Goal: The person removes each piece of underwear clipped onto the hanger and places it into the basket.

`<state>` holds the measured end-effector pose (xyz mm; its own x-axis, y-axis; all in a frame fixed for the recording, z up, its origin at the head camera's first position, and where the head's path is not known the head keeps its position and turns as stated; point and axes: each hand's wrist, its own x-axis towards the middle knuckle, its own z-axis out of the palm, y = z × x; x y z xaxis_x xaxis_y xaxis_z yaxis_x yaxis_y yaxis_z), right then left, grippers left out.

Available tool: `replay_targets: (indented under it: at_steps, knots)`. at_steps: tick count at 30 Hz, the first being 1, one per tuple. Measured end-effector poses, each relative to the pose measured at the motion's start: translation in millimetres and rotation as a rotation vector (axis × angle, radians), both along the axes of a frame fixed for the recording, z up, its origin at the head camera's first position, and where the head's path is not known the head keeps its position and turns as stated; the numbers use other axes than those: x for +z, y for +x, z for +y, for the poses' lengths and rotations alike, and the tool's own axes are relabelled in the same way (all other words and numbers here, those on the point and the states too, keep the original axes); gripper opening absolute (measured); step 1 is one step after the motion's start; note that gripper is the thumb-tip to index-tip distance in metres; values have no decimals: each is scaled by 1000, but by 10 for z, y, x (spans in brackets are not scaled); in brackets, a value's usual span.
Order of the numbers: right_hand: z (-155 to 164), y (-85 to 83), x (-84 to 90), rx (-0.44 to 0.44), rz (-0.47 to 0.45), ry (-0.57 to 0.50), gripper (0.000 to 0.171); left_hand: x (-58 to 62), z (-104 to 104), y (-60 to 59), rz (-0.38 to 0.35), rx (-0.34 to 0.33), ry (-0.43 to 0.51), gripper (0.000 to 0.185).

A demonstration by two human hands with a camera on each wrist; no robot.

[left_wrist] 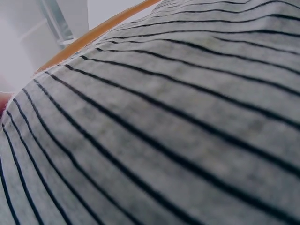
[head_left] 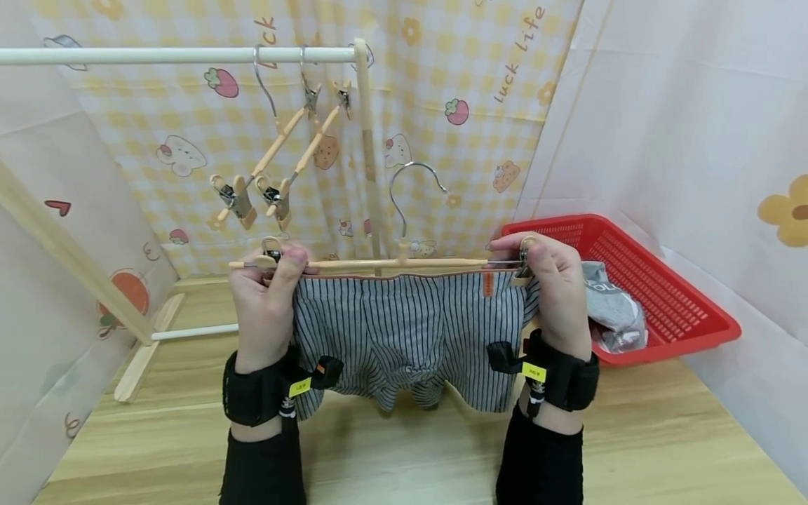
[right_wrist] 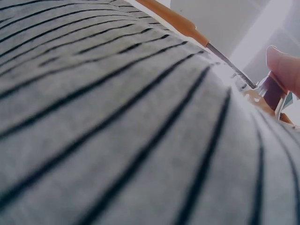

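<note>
Striped shorts (head_left: pixel 410 330) hang between both grips, waistband along the wooden clip hanger (head_left: pixel 379 264), over the tabletop (head_left: pixel 404 449). Left hand (head_left: pixel 268 294) pinches the hanger's left clip (head_left: pixel 273 254), fingers curled; right hand (head_left: pixel 552 294) pinches the right clip (head_left: pixel 524 256). Both wrists upright, thumbs toward camera. Red basket (head_left: pixel 688 315) just right of right grip.
</note>
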<state>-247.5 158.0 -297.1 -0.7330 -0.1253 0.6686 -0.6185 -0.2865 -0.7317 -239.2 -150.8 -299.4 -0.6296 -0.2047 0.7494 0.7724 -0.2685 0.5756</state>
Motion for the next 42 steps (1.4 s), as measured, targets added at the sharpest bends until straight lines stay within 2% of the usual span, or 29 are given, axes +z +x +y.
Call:
replay_targets:
  at_steps: [4,12,19,27,42]
  knots:
    - [-21,-26,-9,-20,38,27,39,-3,-49,0,-11,-5,27,14]
    - [-60,-54,-23,-43,120,62,35,10,-95,-19,28,2,47,25]
    - [-37,-40,-14,-66,108,73,33,7,-80,-17,35,-18,26,26]
    - [-23,-13,8,-85,75,98,32,18,-92,-22,43,-14,-14,26]
    - [-28,-22,-2,-141,79,132,35,30,-126,6,55,-3,-44,25]
